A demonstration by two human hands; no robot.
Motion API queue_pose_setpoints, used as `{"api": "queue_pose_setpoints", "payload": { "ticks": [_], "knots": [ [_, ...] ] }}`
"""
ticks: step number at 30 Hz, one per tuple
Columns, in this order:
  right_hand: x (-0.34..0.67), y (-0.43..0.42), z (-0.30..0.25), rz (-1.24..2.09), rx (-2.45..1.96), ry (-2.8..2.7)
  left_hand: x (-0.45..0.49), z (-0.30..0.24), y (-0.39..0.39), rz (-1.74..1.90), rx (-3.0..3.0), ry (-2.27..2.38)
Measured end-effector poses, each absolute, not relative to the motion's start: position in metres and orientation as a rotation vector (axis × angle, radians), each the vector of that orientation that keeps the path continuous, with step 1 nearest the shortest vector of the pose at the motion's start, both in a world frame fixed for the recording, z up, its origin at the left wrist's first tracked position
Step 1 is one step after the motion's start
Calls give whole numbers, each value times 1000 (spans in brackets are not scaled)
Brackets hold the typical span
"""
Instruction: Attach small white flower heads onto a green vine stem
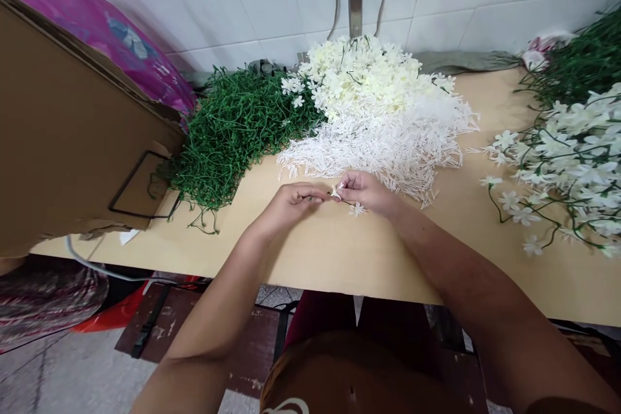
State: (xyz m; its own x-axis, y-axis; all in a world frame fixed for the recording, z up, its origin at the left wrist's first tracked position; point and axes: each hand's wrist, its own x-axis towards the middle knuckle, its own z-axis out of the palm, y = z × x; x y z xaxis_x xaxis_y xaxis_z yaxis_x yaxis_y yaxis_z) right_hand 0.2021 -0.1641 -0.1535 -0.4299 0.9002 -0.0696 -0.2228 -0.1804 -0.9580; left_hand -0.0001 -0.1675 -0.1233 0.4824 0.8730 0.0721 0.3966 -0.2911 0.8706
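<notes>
Over the middle of the table, my left hand (301, 200) pinches a green artificial stem, mostly hidden by the fingers. My right hand (361, 191) meets it tip to tip, its thumb and fingers closed on a small white artificial flower (335, 193). Another white blossom (357, 209) hangs just below my right hand on a thin green stem. Just beyond my hands lies a heap of thin white plastic pieces (369, 149), with a pile of loose white and cream blossoms (363, 74) behind it. A mound of green stems (242, 123) lies to the left.
A cardboard box (72, 116) and a black wire frame (145, 187) stand at the left, with purple plastic (101, 6) behind. On the right, flowers on stems (567, 162) lie near more green stems (582, 58). The tiled wall (262, 0) bounds the wooden table (315, 259).
</notes>
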Motion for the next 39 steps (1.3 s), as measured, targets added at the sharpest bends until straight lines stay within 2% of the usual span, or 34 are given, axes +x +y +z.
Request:
{"api": "queue_pose_setpoints", "payload": {
  "ticks": [6, 15, 20, 29, 39],
  "knots": [
    [205, -164, -152, 1885, -775, -982, 24, -116, -148, 937, 1500, 1003],
    [209, -162, -149, 1950, -711, -830, 43, -139, -133, 912, 1336, 927],
    [217, -157, -146, 1792, -782, -831, 35, -140, -137, 832, 1432, 1072],
    [215, -157, -143, 1564, -860, -1026, 42, -139, -145, 739, 1793, 941],
    [213, -155, -144, 1409, -904, -1147, 39, -133, -144, 630, 1829, 933]
  ]
}}
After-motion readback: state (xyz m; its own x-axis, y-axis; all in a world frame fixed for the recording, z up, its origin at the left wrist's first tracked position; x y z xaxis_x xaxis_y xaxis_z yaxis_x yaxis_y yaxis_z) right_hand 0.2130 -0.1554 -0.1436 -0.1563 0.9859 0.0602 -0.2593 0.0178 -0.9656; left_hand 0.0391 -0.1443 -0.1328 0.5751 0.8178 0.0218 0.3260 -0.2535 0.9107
